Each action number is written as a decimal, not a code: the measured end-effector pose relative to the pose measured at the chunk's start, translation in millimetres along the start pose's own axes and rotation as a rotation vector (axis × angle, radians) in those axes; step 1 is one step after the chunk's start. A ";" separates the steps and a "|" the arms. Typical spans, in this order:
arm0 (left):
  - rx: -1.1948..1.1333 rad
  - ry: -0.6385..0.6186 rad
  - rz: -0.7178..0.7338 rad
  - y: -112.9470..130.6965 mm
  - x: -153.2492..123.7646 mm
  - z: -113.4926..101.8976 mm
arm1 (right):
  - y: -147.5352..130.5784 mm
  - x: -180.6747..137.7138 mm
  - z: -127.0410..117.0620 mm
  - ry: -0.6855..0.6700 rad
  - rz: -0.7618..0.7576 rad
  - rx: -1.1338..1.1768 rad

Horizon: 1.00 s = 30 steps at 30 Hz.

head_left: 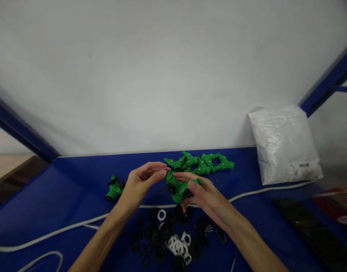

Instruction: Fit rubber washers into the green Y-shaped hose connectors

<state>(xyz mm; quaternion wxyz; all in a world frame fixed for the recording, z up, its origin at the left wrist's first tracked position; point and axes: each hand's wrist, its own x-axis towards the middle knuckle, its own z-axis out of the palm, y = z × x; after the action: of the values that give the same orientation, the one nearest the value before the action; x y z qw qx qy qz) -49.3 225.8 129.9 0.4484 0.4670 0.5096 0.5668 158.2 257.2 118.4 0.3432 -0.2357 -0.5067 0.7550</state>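
A green two-way hose splitter (pixel 177 190) with black valve knobs is held up above the blue table. My right hand (pixel 204 192) grips it from the right, thumb in front and fingers behind. On the other side, my left hand (pixel 146 179) pinches the splitter's upper left outlet between thumb and fingertips. Behind my hands lies a group of green Y-shaped splitter bodies (pixel 203 162). One more green splitter (pixel 114 189) with black parts rests left of my left wrist. Below the hands are white ring nuts (pixel 177 244) and black rings and caps (pixel 159 234).
A white cable (pixel 68 227) runs across the blue tabletop (pixel 82 185) behind the loose parts. A clear plastic bag (pixel 285 143) leans at the back right. A dark flat object (pixel 312 230) and a red package (pixel 337 204) lie at the right edge.
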 end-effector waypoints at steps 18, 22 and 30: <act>0.021 -0.149 -0.114 -7.8 -17.2 11.3 | 6.2 0.9 12.1 0.069 -0.032 -0.767; -0.008 -0.166 -0.150 -6.8 -15.3 10.0 | 6.7 -0.6 11.6 0.075 -0.048 -0.792; 0.033 -0.195 -0.167 -3.1 -12.3 7.6 | 4.2 -3.3 12.8 0.051 -0.119 -0.793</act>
<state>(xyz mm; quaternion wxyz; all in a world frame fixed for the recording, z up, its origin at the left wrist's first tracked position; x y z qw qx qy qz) -39.7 215.2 126.2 0.5338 0.4830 0.5099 0.4710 150.2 245.9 119.4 0.2811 -0.3390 -0.7627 0.4736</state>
